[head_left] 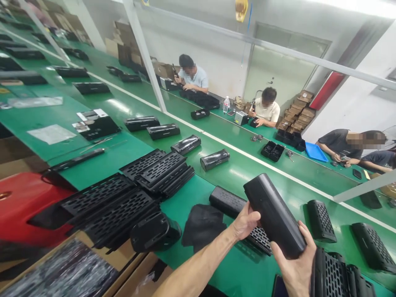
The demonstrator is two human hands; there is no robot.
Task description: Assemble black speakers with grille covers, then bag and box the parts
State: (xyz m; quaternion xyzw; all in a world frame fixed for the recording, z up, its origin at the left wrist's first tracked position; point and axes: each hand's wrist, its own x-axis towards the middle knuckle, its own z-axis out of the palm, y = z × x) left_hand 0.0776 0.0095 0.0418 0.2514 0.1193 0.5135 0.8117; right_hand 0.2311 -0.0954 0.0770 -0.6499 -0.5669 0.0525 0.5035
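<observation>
A long black casing (275, 214) is held tilted between both my hands, its smooth side showing. My left hand (246, 220) grips its upper left end, thumb along the side. Around its lower right end are the fingers and thumb of my right hand (295, 258). Beneath and behind it lies a black casing with slotted holes (227, 201) on the green table. Black cloth-like sheets (203, 225) lie left of my left hand. More perforated black pieces (335, 272) stand beside my right hand.
Stacked perforated black panels (117, 206) cover the table at left, above an open cardboard box (123, 268). Black casings (215, 159) sit along the green conveyor (247, 175). Several people work across it, near a blue tray (316, 152). A white post (145, 57) rises mid-left.
</observation>
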